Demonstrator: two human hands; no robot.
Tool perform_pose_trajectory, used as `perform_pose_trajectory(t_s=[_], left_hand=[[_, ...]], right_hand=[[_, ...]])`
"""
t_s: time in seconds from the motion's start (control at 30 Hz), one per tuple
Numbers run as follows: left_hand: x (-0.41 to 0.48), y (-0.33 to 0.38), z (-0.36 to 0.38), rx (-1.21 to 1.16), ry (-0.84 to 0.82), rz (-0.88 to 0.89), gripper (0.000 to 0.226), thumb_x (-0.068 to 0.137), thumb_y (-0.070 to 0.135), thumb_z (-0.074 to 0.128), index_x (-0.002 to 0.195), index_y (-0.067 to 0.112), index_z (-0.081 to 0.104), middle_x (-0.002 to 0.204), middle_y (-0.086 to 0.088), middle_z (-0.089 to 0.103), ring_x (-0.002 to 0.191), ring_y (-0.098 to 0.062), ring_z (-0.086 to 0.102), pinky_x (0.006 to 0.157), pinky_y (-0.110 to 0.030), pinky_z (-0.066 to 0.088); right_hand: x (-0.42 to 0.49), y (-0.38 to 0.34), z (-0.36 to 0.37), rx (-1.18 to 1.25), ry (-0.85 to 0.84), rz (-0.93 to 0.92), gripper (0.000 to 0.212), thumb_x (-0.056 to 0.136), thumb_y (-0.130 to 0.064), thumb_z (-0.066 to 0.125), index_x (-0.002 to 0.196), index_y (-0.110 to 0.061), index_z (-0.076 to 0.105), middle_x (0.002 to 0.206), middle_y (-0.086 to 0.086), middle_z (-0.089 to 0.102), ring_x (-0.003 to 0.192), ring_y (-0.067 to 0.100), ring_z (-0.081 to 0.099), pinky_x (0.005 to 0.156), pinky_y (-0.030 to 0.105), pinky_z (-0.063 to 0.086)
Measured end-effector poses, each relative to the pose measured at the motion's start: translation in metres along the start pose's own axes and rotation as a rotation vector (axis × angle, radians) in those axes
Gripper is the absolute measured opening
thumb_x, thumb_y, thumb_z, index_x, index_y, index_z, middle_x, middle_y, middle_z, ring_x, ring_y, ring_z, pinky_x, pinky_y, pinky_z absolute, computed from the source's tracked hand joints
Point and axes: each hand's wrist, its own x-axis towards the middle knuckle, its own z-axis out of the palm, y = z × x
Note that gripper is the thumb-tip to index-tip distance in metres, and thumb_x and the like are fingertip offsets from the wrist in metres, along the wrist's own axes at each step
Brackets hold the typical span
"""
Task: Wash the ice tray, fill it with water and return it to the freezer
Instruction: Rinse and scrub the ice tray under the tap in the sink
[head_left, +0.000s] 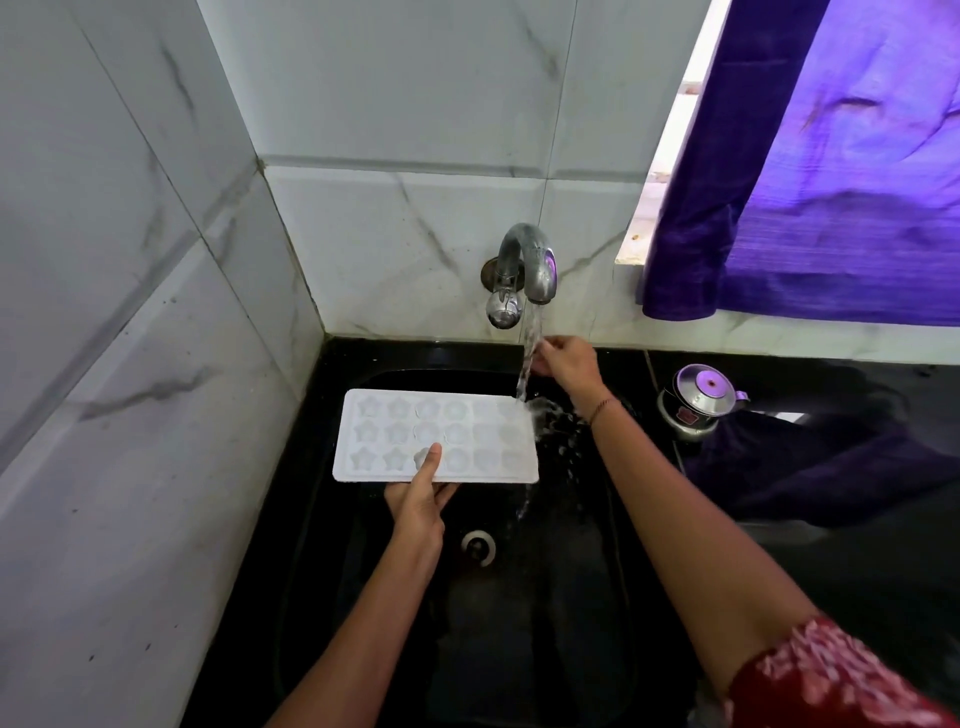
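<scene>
A white ice tray (395, 431) with star and round moulds is held level over the black sink (545, 623). My left hand (421, 499) grips its near edge, thumb on top. Water streams from the chrome tap (530, 265) onto the tray's far right corner and splashes off. My right hand (569, 361) is raised behind the stream, beside the tap's outlet, fingers curled and touching the water; it holds nothing that I can see.
The sink drain (479, 545) lies below the tray. Marble-look tiled walls close in on the left and back. A small steel kettle (698, 402) stands on the black counter at right, next to a purple cloth (810, 467). A purple curtain (841, 182) hangs over the window.
</scene>
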Motion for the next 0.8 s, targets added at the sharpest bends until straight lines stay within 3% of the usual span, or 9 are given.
perform_pose_trajectory(t_s=[0.1,0.2,0.23,0.3,0.37,0.47,0.57,0.67,0.8], left_hand=[[0.001,-0.001,0.001,-0.008,0.001,-0.017,0.042,0.081,0.005,0.070,0.120,0.009,0.056,0.099,-0.001,0.068,0.091,-0.020,0.067,0.068,-0.036,0.059],[0.004,-0.001,0.003,-0.027,-0.008,-0.018,0.047,0.080,0.005,0.071,0.124,0.009,0.055,0.103,-0.003,0.068,0.089,-0.018,0.068,0.063,-0.034,0.060],[0.005,-0.001,0.003,-0.030,-0.010,-0.020,0.048,0.079,0.005,0.071,0.124,0.009,0.054,0.104,-0.004,0.068,0.090,-0.019,0.067,0.062,-0.034,0.060],[0.007,-0.001,0.004,-0.032,-0.005,-0.024,0.046,0.080,0.004,0.070,0.122,0.010,0.055,0.105,-0.004,0.067,0.091,-0.020,0.067,0.064,-0.035,0.060],[0.009,-0.001,0.005,-0.032,-0.001,-0.022,0.044,0.080,0.004,0.070,0.121,0.010,0.055,0.105,-0.004,0.067,0.091,-0.020,0.066,0.066,-0.036,0.060],[0.011,-0.001,0.007,-0.032,-0.005,-0.027,0.037,0.080,0.005,0.069,0.115,0.011,0.057,0.100,-0.003,0.068,0.090,-0.020,0.067,0.066,-0.035,0.060],[0.012,-0.001,0.010,-0.046,-0.005,-0.031,0.035,0.081,0.004,0.069,0.113,0.012,0.057,0.099,-0.003,0.067,0.086,-0.018,0.067,0.064,-0.034,0.060],[0.013,0.000,0.015,-0.069,-0.011,-0.031,0.036,0.082,0.004,0.068,0.115,0.013,0.056,0.098,-0.001,0.067,0.084,-0.016,0.067,0.067,-0.035,0.060],[0.016,0.002,0.021,-0.093,-0.037,-0.020,0.029,0.083,0.003,0.067,0.106,0.018,0.059,0.099,0.000,0.067,0.086,-0.014,0.066,0.071,-0.037,0.059]], right_hand=[[0.039,-0.027,0.002,0.106,-0.080,0.050,0.027,0.088,-0.030,0.064,0.092,-0.004,0.066,0.085,0.009,0.069,0.070,0.015,0.064,0.075,0.029,0.057],[0.074,-0.035,0.010,-0.071,-0.147,0.029,0.019,0.087,-0.025,0.063,0.096,-0.010,0.065,0.102,0.013,0.069,0.082,0.020,0.065,0.079,0.034,0.057],[0.083,-0.035,0.012,-0.125,-0.152,0.025,0.026,0.081,-0.032,0.069,0.095,-0.010,0.064,0.102,0.013,0.069,0.084,0.020,0.065,0.079,0.034,0.057],[0.094,-0.034,0.014,-0.177,-0.159,0.059,0.074,0.047,-0.062,0.080,0.092,-0.005,0.065,0.092,0.010,0.071,0.081,0.020,0.068,0.074,0.034,0.059],[0.111,-0.025,0.017,-0.127,-0.156,0.093,0.102,0.019,-0.070,0.081,0.095,-0.005,0.065,0.086,0.008,0.072,0.078,0.018,0.070,0.070,0.035,0.059],[0.103,-0.029,0.016,0.049,-0.173,0.153,0.071,0.047,-0.042,0.092,0.098,-0.002,0.064,0.091,0.012,0.072,0.074,0.020,0.071,0.067,0.035,0.059],[0.100,-0.026,0.017,0.148,-0.195,0.143,0.031,0.073,-0.021,0.080,0.095,-0.007,0.064,0.097,0.011,0.070,0.077,0.018,0.069,0.072,0.034,0.059],[0.098,-0.024,0.017,0.213,-0.207,0.183,0.062,0.055,-0.030,0.089,0.101,0.001,0.062,0.095,0.016,0.071,0.071,0.022,0.069,0.062,0.033,0.055],[0.094,-0.026,0.020,0.293,-0.210,0.183,0.075,0.048,-0.033,0.090,0.106,0.002,0.057,0.087,0.012,0.067,0.064,0.019,0.065,0.056,0.029,0.052]])
